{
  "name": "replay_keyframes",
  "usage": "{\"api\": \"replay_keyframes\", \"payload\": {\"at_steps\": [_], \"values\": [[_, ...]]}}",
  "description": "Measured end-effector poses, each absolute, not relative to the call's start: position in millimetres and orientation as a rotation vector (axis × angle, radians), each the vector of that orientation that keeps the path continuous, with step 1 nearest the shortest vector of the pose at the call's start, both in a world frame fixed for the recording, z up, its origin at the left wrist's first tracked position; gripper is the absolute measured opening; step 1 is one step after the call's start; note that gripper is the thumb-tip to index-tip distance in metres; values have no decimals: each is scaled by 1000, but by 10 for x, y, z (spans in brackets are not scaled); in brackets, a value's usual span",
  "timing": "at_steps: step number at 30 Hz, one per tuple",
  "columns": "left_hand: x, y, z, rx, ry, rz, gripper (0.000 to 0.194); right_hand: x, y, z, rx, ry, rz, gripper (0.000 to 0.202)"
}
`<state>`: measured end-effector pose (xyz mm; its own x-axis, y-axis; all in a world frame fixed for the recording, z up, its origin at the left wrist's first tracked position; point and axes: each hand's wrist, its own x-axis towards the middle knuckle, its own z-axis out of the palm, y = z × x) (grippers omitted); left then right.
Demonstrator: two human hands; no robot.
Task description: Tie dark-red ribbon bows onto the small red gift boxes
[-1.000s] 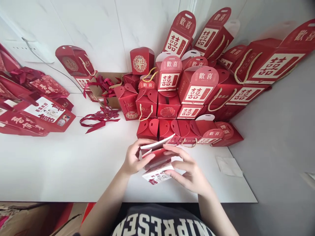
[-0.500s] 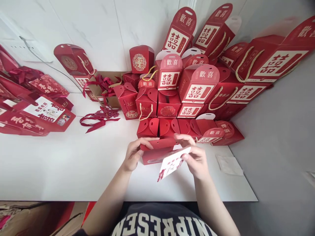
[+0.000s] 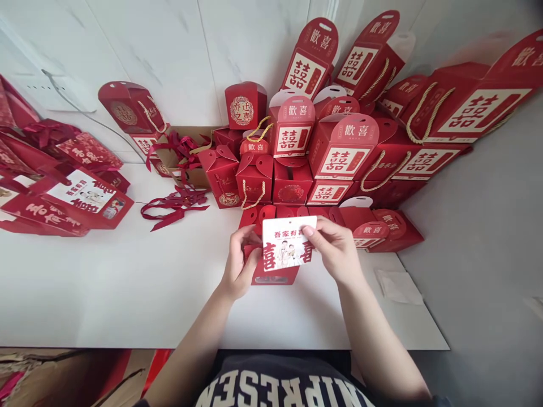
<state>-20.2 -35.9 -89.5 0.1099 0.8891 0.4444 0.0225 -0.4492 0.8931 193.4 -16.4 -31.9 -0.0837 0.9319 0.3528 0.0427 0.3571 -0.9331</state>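
Observation:
Between thumb and fingers my right hand pinches a white card printed with red characters and a small picture of figures. The card stands tilted toward me, in front of a red gift box, and covers most of it. My left hand is closed on the left side of that box, thumb at the front and fingers behind. Along the box's lower front runs a clear window slot. Just behind the hands stands a row of small red boxes with rounded flaps.
Stacked red gift boxes with rope handles fill the back right. A cardboard box of dark red ribbons stands at back centre, with loose ribbon before it. Finished-looking red bags lie left. A white tissue is at right.
My right hand has swung the card leftward and up, so its printed face now shows flat in front of the red box. My left hand has shifted slightly right, still on the box.

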Motion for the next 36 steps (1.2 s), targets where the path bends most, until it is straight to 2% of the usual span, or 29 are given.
{"api": "replay_keyframes", "payload": {"at_steps": [4, 11, 13, 16, 18, 19, 22, 26, 28, 32, 36], "values": [[-212, -376, -906, 1687, 972, 1439, 37, 1816, -269, -530, -963, -1523, 951, 14], [-227, -405, -913, 1450, 809, 1382, 35, 1754, -416, -835, -937, -1594, 760, 4], [-195, -392, -901, 1505, 927, 1416, 25, 1734, -440, -899, -932, -1632, 713, 12], [-154, -366, -880, 1583, 1076, 1433, 9, 1710, -462, -911, -831, -1514, 726, 43], [-152, -357, -881, 1613, 1066, 1428, 7, 1711, -462, -863, -756, -1459, 696, 63], [-158, -359, -889, 1627, 1046, 1424, 8, 1716, -457, -832, -741, -1501, 652, 65], [-187, -377, -926, 1646, 982, 1410, 11, 1732, -433, -757, -757, -1737, 501, 46], [-209, -388, -970, 1655, 952, 1389, 24, 1725, -415, -755, -813, -1769, 522, 29], [-207, -370, -977, 1708, 893, 1443, 30, 1718, -417, -769, -819, -1789, 551, 27], [-196, -320, -964, 1880, 832, 1575, 29, 1724, -419, -780, -812, -1824, 557, 29], [-196, -316, -950, 1901, 874, 1522, 32, 1759, -416, -790, -793, -1825, 559, 31]]}}
